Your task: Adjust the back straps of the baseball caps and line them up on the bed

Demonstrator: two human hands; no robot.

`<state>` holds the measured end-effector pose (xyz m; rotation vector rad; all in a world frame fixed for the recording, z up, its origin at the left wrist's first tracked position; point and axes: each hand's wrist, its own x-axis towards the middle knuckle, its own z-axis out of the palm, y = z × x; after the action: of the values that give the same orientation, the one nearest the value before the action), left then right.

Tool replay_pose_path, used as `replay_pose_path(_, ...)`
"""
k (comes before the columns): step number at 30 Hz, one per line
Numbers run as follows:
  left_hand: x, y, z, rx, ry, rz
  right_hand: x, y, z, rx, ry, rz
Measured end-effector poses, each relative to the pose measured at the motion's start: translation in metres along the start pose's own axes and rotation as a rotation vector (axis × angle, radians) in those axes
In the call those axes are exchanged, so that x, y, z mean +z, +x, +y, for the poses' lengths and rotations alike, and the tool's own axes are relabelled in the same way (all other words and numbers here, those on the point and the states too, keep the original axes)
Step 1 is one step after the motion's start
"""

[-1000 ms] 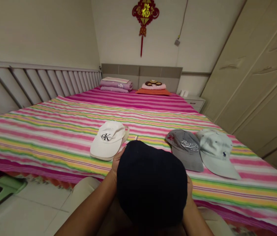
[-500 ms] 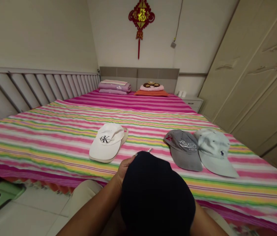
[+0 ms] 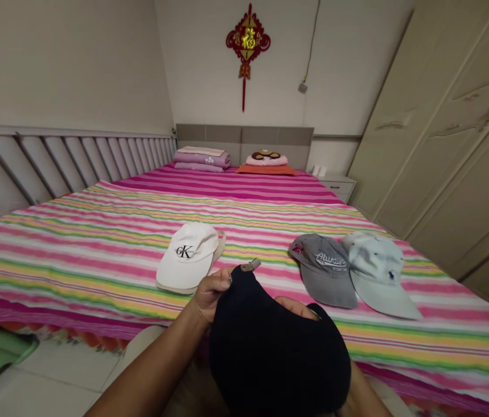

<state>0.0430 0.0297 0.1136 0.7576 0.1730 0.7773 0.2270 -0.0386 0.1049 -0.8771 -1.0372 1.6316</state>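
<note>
Pinching a dark cap (image 3: 279, 359) beside its metal buckle (image 3: 250, 265), at the near edge of the bed (image 3: 96, 243), the left hand (image 3: 210, 294) has its fingers closed; the right hand (image 3: 298, 308) shows at the cap's opening, its grip too hidden to tell. A white cap (image 3: 190, 255) lies left of the bed's middle.

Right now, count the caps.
4: dark cap in the left hand and right hand; on the bed, white cap to its left, grey cap and pale cap to its right. Others may be hidden.
</note>
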Motion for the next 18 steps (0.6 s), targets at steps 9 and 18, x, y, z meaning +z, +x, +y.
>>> replay_pose_path(9, -0.009, -0.008, -0.011, -0.009, 0.073, 0.145, -0.031, -0.022, 0.009, 0.243, 0.631, 0.087)
replay_pose_path(18, -0.004, -0.009, -0.005, -0.067, 0.322, 0.23, -0.024, -0.03, 0.0, 0.057, 0.253, 0.144)
